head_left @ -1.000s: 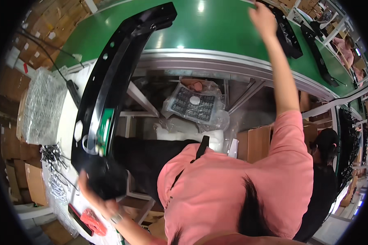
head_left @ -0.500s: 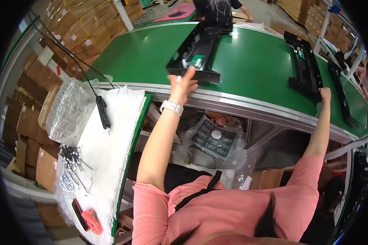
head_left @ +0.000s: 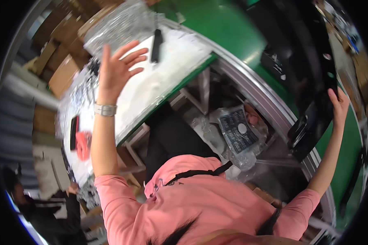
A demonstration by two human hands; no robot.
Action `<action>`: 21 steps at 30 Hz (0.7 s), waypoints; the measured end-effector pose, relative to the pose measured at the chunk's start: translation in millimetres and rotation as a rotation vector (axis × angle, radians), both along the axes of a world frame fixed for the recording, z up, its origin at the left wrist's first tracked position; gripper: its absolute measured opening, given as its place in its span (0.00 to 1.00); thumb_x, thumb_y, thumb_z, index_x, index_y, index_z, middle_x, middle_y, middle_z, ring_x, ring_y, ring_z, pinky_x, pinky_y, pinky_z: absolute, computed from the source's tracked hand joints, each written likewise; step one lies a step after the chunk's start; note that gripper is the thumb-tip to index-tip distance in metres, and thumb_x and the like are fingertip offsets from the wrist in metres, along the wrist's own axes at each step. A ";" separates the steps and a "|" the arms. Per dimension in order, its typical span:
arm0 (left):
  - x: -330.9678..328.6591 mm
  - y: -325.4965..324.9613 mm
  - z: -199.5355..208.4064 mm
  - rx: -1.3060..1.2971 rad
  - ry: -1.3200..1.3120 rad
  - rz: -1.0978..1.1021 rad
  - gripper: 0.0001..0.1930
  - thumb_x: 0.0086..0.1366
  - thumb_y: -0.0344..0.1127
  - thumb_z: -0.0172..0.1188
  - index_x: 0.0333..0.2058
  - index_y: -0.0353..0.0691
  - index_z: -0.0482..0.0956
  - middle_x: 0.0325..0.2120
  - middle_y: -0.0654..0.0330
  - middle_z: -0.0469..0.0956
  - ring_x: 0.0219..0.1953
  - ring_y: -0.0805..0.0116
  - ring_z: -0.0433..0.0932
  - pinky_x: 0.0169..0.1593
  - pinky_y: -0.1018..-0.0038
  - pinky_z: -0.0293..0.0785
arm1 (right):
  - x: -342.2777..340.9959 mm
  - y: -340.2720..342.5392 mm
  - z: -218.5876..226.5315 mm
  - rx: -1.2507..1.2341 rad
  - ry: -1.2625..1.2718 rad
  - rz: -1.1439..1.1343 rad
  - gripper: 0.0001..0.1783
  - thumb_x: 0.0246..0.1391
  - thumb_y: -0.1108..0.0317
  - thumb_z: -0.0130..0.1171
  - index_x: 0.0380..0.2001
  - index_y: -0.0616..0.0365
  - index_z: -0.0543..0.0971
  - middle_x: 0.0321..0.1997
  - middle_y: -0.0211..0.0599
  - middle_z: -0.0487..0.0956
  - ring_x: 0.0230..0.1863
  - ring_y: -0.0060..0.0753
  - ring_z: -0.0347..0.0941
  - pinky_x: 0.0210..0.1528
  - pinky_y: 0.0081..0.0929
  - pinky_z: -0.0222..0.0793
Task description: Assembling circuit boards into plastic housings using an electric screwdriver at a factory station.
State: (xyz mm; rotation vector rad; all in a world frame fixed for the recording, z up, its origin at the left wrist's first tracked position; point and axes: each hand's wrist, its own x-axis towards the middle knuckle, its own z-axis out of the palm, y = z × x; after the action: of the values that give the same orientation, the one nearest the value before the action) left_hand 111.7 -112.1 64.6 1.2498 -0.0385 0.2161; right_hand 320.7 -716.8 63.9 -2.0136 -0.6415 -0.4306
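Note:
My left hand (head_left: 120,71) is raised over the white-covered side table (head_left: 145,87), fingers spread with nothing in them. Just beyond its fingertips lies a black electric screwdriver (head_left: 155,47) with a cord. My right hand (head_left: 339,107) is closed on the edge of a long black metal housing (head_left: 308,77). That housing is smeared by motion and stands over the green work surface (head_left: 233,28), its near end at the metal rail. Whether it touches the surface I cannot tell.
Thin cables (head_left: 78,83) lie bundled along the side table's left edge, by a pink coil (head_left: 83,145) and a dark red-edged strip (head_left: 74,132). Under the rail sits a bagged dark panel (head_left: 239,130). A person (head_left: 49,208) works at lower left.
My view has swung left. My left hand has left the black housing with the green circuit board and moved over the side table. The right-hand housing has been pulled nearer.

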 end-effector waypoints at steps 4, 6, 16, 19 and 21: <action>-127.2 38.2 4.8 -0.131 -0.052 0.206 0.41 0.70 0.69 0.38 0.61 0.35 0.69 0.49 0.50 0.79 0.51 0.63 0.78 0.51 0.68 0.77 | 18.6 148.2 20.0 -0.349 -0.148 0.411 0.14 0.56 0.65 0.62 0.26 0.65 0.72 0.20 0.25 0.65 0.24 0.16 0.57 0.27 0.22 0.52; -188.3 66.4 -15.7 -0.215 -0.105 0.227 0.38 0.71 0.66 0.42 0.59 0.35 0.71 0.47 0.54 0.80 0.49 0.66 0.78 0.51 0.71 0.77 | 24.8 215.7 14.3 -0.417 -0.048 0.700 0.15 0.53 0.65 0.62 0.25 0.66 0.72 0.18 0.31 0.64 0.22 0.19 0.58 0.26 0.23 0.53; -239.4 11.3 -85.9 -0.025 0.335 1.152 0.16 0.69 0.45 0.59 0.42 0.35 0.81 0.30 0.63 0.81 0.33 0.71 0.80 0.39 0.73 0.74 | 97.5 429.7 -16.0 -0.846 0.283 1.081 0.12 0.53 0.67 0.64 0.32 0.68 0.81 0.21 0.20 0.71 0.26 0.14 0.61 0.28 0.22 0.58; -229.9 19.1 -79.2 0.709 0.608 1.019 0.10 0.66 0.37 0.62 0.38 0.37 0.81 0.29 0.54 0.81 0.32 0.64 0.80 0.38 0.73 0.74 | 136.1 479.8 -23.0 -0.935 0.260 1.025 0.13 0.52 0.68 0.66 0.36 0.68 0.81 0.23 0.21 0.74 0.28 0.13 0.64 0.31 0.21 0.63; -230.1 18.0 -76.9 1.054 0.442 1.293 0.07 0.64 0.35 0.63 0.35 0.37 0.81 0.27 0.52 0.80 0.30 0.58 0.79 0.38 0.68 0.74 | 140.1 503.8 -30.5 -0.970 0.210 0.936 0.17 0.50 0.65 0.68 0.40 0.65 0.82 0.24 0.22 0.76 0.29 0.14 0.68 0.34 0.21 0.67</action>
State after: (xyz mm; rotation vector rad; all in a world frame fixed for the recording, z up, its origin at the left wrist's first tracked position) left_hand -118.3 -94.1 -12.3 2.1910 1.2042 1.1247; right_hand 460.9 -213.0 33.5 -2.2294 -1.7511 0.7844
